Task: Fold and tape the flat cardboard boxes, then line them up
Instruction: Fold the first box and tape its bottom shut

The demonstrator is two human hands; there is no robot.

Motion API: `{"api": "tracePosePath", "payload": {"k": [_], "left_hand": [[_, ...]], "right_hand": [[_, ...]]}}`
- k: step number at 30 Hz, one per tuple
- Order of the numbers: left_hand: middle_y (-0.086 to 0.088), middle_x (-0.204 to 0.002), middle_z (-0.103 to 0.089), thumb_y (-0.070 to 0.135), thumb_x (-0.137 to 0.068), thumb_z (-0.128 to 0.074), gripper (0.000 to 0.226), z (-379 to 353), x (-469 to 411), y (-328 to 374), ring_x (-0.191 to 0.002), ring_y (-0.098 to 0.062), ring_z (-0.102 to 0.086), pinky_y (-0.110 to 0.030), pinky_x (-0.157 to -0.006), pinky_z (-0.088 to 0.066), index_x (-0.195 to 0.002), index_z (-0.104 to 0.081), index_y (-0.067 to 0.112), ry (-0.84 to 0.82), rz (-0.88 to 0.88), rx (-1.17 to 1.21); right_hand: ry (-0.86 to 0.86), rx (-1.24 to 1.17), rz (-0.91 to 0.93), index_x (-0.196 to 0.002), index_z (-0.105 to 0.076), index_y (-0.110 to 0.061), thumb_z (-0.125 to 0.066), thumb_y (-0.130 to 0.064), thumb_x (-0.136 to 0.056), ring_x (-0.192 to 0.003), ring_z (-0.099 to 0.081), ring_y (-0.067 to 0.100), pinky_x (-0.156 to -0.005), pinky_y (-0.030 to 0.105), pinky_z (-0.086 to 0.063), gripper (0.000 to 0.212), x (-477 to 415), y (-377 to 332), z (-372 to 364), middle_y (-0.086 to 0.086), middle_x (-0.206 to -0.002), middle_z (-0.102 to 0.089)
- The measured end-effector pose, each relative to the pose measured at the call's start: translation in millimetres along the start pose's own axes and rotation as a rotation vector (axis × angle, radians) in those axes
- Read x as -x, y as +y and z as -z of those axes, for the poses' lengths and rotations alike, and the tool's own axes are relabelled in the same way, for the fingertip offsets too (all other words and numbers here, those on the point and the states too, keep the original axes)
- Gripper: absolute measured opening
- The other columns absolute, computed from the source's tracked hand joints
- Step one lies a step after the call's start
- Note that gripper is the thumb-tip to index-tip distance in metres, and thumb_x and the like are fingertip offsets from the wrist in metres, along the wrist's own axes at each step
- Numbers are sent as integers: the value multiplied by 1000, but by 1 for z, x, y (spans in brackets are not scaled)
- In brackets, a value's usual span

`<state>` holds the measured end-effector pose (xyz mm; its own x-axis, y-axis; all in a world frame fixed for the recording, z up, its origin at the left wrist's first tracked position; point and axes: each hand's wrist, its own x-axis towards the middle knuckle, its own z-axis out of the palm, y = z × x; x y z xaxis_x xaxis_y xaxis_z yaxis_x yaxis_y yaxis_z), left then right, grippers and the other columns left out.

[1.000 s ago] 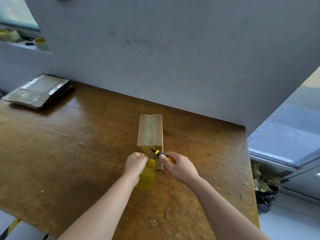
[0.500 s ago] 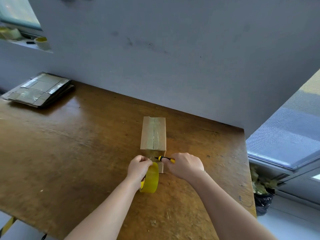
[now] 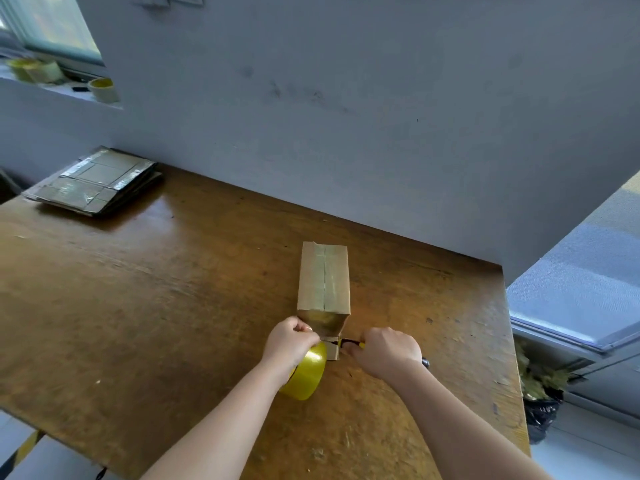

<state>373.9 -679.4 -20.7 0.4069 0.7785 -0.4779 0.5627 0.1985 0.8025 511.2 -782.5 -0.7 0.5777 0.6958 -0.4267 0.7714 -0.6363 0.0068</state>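
Observation:
A folded brown cardboard box (image 3: 324, 280) stands on the wooden table (image 3: 156, 306), its top seam covered with clear tape. My left hand (image 3: 289, 341) grips a yellow tape roll (image 3: 306, 374) just in front of the box, with tape stretched from the roll up the box's near face. My right hand (image 3: 386, 351) holds a yellow-and-black cutter (image 3: 349, 342), whose tip sits against the low right corner of that face. A stack of flat cardboard boxes (image 3: 95, 181) lies at the table's far left.
A grey wall runs along the table's back edge. Spare tape rolls (image 3: 102, 89) sit on the window ledge at upper left. The table's right edge drops to a floor with a black rubbish bag (image 3: 542, 410).
The tape roll has come down lower in front of the box with my left hand. My right hand and the cutter dropped from the box's top edge to its lower right corner.

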Motion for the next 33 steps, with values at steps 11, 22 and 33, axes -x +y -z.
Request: {"api": "tracePosePath", "payload": {"k": [11,22,33], "left_hand": [[-4,-91,-65,20,-78,-66,11,11,-5,-3,-87,-19,-58,-32,-70,-45,-88,-66,16,-39,-40,-113],[-2,-99,-69,29,-91,-54,20,9,-9,-3,-92,-24,-60,-31,-72,-45,-99,-70,18,23,-55,-164],[-2,-93,-70,29,-88,-57,19,11,-20,4,-87,-25,-63,-30,-69,-51,-99,-70,19,-26,-40,-246]], "right_hand": [[36,-52,39,-127,-53,-31,-56,-65,-84,-117,-49,23,-92,36,-42,55,9,18,-47,1,-124,-55],[635,-114,357,-130,-58,-20,-86,-44,-64,-129,-50,34,-99,49,-47,76,-29,-49,1,12,-138,-54],[688,-14,323,-110,-60,-23,-85,-50,-61,-110,-56,31,-85,48,-49,62,-44,-55,-10,7,-118,-60]]}}
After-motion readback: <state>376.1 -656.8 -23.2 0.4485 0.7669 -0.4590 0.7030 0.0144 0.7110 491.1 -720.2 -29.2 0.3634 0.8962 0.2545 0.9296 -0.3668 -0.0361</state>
